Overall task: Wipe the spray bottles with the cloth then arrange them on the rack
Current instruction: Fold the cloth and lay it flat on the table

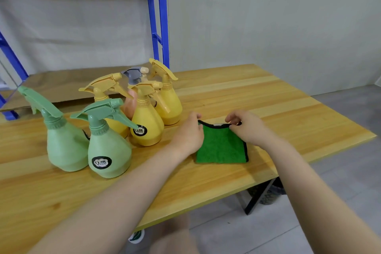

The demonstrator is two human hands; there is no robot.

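A green cloth (221, 146) with a black hem lies folded on the wooden table (288, 113). My left hand (189, 134) pinches its far left corner. My right hand (247, 126) pinches the far edge near the right corner. To the left stand several spray bottles: two green ones (107, 150) (64, 146) in front, three yellow ones (146, 123) (169, 101) (111, 107) behind. A pink bottle with a grey trigger (134, 80) is mostly hidden among them.
A blue metal rack (157, 22) stands behind the table's far left, with a brown cardboard-lined shelf (61, 86) at about table height and another shelf above. The table's right edge drops to a grey tiled floor (340, 202).
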